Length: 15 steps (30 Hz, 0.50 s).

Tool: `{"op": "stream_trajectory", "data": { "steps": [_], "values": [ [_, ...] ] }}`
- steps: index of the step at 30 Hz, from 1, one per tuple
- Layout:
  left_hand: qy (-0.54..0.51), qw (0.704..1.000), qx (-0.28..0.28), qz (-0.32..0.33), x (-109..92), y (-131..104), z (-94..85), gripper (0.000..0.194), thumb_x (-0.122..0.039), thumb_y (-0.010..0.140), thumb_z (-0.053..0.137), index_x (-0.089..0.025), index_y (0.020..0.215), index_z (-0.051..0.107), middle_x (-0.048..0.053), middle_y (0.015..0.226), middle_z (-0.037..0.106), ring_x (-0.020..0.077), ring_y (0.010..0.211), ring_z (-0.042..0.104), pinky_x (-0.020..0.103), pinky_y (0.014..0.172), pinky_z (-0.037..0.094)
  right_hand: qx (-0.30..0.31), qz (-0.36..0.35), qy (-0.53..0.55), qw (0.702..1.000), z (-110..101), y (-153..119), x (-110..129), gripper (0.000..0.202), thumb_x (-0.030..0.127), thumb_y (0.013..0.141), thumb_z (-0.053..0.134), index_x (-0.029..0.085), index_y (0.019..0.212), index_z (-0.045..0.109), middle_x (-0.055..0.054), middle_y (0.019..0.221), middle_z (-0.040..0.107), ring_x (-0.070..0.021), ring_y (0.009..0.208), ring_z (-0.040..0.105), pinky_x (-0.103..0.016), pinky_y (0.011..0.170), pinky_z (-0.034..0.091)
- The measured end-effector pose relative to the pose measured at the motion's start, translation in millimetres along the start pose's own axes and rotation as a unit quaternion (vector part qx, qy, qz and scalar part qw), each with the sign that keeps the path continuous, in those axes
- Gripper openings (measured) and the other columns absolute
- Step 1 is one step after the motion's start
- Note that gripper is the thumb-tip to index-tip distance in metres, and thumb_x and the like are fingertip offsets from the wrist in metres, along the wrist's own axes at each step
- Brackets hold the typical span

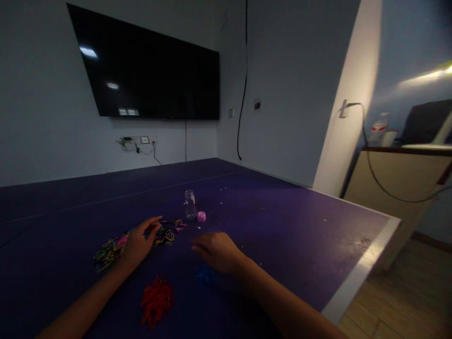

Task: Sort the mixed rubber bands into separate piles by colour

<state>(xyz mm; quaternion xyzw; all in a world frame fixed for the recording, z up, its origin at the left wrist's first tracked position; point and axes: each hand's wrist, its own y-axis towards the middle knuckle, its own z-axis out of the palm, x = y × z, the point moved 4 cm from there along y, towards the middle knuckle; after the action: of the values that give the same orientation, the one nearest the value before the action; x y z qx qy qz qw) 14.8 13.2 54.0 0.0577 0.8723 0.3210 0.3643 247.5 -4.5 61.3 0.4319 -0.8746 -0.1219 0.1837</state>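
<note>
Bands [169, 235]: a mixed pile of yellow, pink and dark loops sprawls left of centre in the lower frame, partly covered by a hand.
Left hand [139, 240]: right over that pile, thumb parted from the forefinger, other fingertips too murky to call.
Right hand [217, 252]: lower centre, fingers curled together and pointing left; whether they pinch anything, can't tell.
Blue heap [205, 275]: dim, just below the right hand.
Red heap [157, 301]: bright, bottom of the frame, left of centre, apart from both hands.
Bottle [189, 205]: clear, standing near mid-frame, pink cap [201, 216] just beside it on the purple table [282, 221].
Television [155, 70]: dark, on the wall, upper left.
Cable [243, 103]: black, dangling down the wall, upper centre, right of the television.
</note>
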Motion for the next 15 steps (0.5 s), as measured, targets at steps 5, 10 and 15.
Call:
{"op": "stream_trajectory", "data": {
  "steps": [5, 10, 15],
  "values": [
    [-0.108, 0.987, 0.115, 0.002, -50.2, -21.2, 16.5, 0.046, -0.043, 0.077, 0.054, -0.019, 0.117, 0.052, 0.002, 0.079, 0.068, 0.0181, 0.077, 0.064, 0.032, 0.075, 0.049, -0.082, -0.012, 0.023, 0.996, -4.0, -1.6, 1.6, 0.04, 0.032, 0.09, 0.044, 0.026, 0.13, 0.045, -0.007, 0.117, 0.06, -0.0169, 0.098, 0.059, -0.027, 0.078, 0.045],
    [-0.238, 0.946, 0.214, -0.05, -72.9, -41.5, 36.1, 0.058, -0.047, 0.076, 0.056, -0.016, 0.124, 0.044, 0.003, 0.074, 0.066, 0.0173, 0.071, 0.063, 0.029, 0.067, 0.047, -0.118, -0.081, 0.041, 0.989, 3.1, -1.9, 5.4, 0.028, 0.032, 0.089, 0.046, 0.021, 0.11, 0.062, -0.005, 0.097, 0.067, -0.0142, 0.086, 0.061, -0.022, 0.072, 0.045],
    [-0.27, 0.926, 0.249, -0.087, -65.2, -42.3, 44.2, 0.063, -0.05, 0.072, 0.059, -0.015, 0.122, 0.045, 0.006, 0.075, 0.067, 0.0174, 0.067, 0.063, 0.029, 0.062, 0.048, -0.1, -0.071, 0.058, 0.991, 5.6, -0.1, 6.4, 0.023, 0.025, 0.09, 0.045, 0.021, 0.095, 0.067, -0.003, 0.093, 0.069, -0.0127, 0.084, 0.062, -0.022, 0.072, 0.043]
  ]
}}
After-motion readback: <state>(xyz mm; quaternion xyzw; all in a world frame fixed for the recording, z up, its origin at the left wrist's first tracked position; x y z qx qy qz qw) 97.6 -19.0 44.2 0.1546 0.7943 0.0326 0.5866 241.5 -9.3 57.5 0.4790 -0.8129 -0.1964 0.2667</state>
